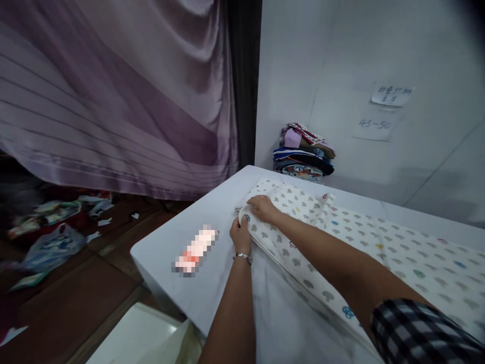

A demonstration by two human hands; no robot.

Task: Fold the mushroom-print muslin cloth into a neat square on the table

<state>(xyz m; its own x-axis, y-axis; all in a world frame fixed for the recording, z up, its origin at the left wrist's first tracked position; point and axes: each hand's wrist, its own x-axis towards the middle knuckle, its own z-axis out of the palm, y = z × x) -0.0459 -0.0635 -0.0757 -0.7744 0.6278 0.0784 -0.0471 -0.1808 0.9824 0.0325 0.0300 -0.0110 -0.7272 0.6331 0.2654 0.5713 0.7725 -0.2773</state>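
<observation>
A long white cloth (364, 242) printed with grey mushroom-like shapes and a few coloured ones lies folded in layers across the white table. At its near left corner, my left hand (241, 236) pinches the edge, thumb up against the fabric; a bracelet circles that wrist. My right hand (263, 208) is just beyond it, its fingers closed on the cloth's end. A small bunched ridge shows in the fabric farther right. The undersides of the layers and some fingertips are hidden.
A blurred-out flat object (195, 251) lies on the white table (166, 242), left of my hands. Folded clothes (303, 154) are stacked by the wall under paper notes (392, 95). A purple curtain (151, 101) hangs left. Bags (56, 247) and paper scraps litter the floor.
</observation>
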